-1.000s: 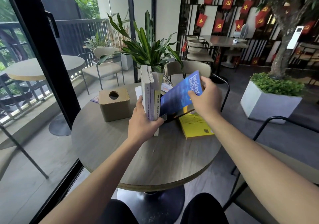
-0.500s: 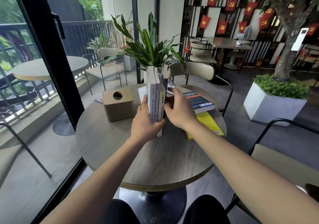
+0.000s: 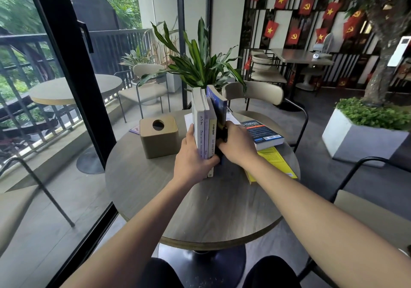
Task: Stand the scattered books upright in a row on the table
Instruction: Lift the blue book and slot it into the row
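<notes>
Three books stand upright in a row on the round wooden table [image 3: 200,210]: two white-spined books [image 3: 203,123] and a blue book [image 3: 219,105] on their right. My left hand [image 3: 191,154] presses against the left side of the row, thumb across the spines. My right hand [image 3: 238,145] presses the blue book against the row from the right. Right of my right hand, a dark blue book [image 3: 262,134] lies flat on top of a yellow book [image 3: 273,161], also flat.
A tan tissue box [image 3: 159,136] sits on the table left of the row. A potted plant [image 3: 200,65] rises just behind the books. Papers [image 3: 188,119] lie under the row. Chairs stand beyond the table and at my right; a glass door frame is on the left.
The blue book, tilted in my right hand a second ago, now stands upright against the row. My right hand has come down to its lower edge. My left hand stayed on the row.
</notes>
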`<state>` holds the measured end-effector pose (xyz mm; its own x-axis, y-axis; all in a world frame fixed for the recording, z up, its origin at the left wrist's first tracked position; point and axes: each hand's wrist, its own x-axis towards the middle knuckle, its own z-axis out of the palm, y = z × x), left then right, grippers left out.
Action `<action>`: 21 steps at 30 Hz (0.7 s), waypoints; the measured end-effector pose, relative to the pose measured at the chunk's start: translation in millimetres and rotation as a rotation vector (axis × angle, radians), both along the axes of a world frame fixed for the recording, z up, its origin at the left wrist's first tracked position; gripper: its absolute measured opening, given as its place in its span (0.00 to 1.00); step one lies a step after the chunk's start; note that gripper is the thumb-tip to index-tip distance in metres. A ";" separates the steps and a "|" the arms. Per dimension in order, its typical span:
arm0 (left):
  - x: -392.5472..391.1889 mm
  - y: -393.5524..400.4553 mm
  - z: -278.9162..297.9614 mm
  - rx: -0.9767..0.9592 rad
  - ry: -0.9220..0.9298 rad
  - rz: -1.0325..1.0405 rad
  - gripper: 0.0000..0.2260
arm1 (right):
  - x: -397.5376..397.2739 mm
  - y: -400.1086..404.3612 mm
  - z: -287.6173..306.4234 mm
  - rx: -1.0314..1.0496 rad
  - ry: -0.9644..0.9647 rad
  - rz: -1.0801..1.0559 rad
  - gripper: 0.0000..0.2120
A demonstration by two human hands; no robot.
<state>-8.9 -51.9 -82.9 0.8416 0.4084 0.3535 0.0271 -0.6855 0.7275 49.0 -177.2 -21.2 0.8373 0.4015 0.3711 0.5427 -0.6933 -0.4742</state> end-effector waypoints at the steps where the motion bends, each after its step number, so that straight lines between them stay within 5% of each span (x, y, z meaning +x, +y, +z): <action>1: 0.2 -0.1 -0.1 0.003 -0.001 0.000 0.48 | 0.5 -2.7 -1.5 0.019 -0.001 -0.007 0.14; 10: 3.1 5.5 -3.8 0.025 -0.013 -0.035 0.48 | -11.5 -24.5 -13.1 0.138 0.066 0.148 0.14; 16: 4.9 13.0 -6.0 0.050 0.033 -0.108 0.55 | -8.5 -26.5 -10.2 0.020 0.383 0.325 0.41; 21: 4.7 8.4 -4.9 0.035 0.011 -0.052 0.56 | -4.9 -25.3 -14.2 0.020 0.464 0.390 0.49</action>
